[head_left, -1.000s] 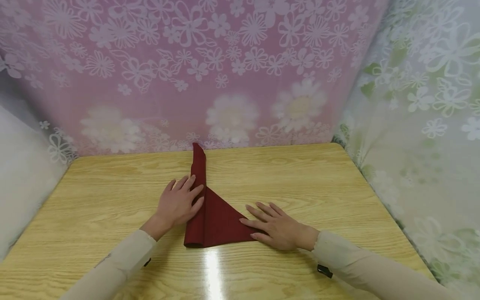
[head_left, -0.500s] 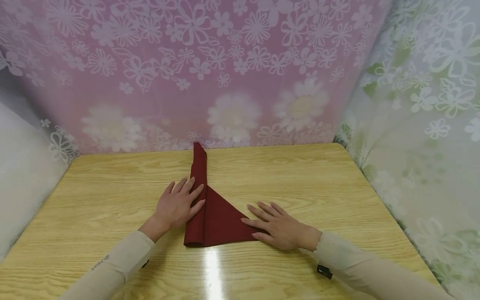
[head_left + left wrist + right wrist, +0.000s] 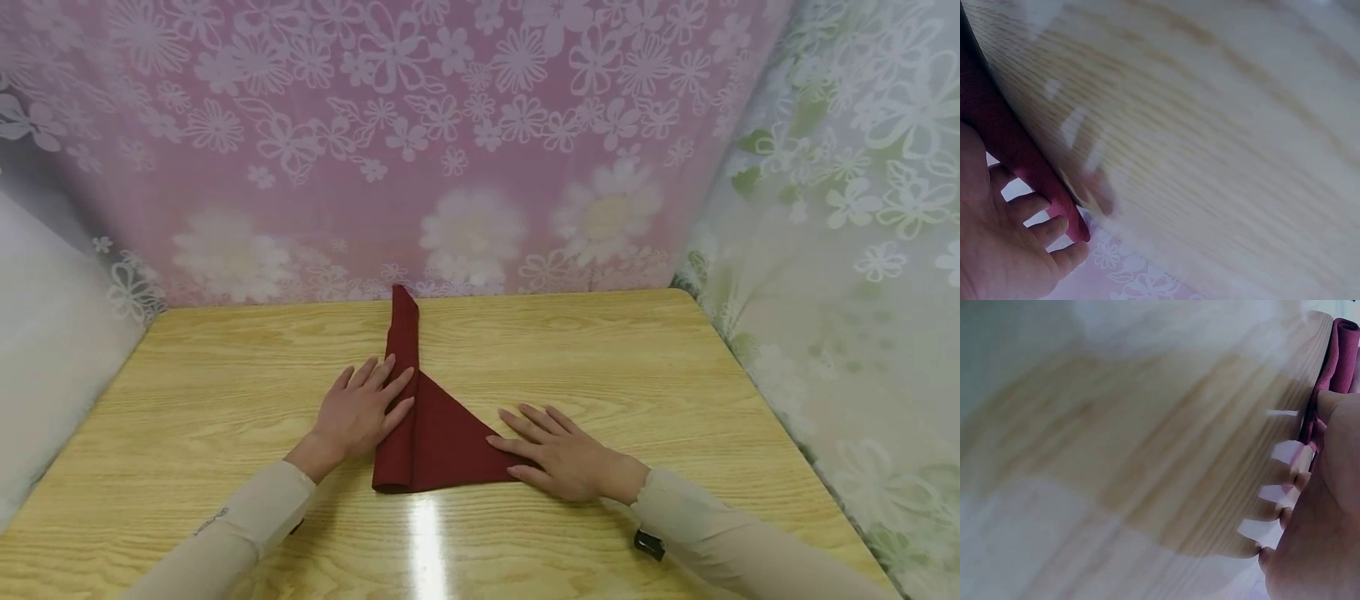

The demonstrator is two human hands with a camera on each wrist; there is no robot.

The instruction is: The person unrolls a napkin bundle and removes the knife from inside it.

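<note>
On the bench (image 3: 600,358), we note no recent shift in the red cloth (image 3: 453,446); left hand (image 3: 358,417), fingers spread, rests on its roll (image 3: 405,333), right hand (image 3: 573,462), likewise, on its corner, steadying it, we judge.

A pink floral backdrop (image 3: 420,183) rises behind the wood-grain table (image 3: 600,358).

- Cloth (image 3: 450,446), one, dark red, plain; partly rolled, lying on the wood-grain table (image 3: 592,350).
- Rolled strip (image 3: 405,329) along its left side: long, narrow, near end curled in an open loop, far tip reaching the table's back edge.
- Remainder: flat triangle, smooth, tapering to the right.
- Left hand (image 3: 356,418) lies across the strip, fingers spread; right hand (image 3: 567,458) rests on the triangle's right corner.
</note>
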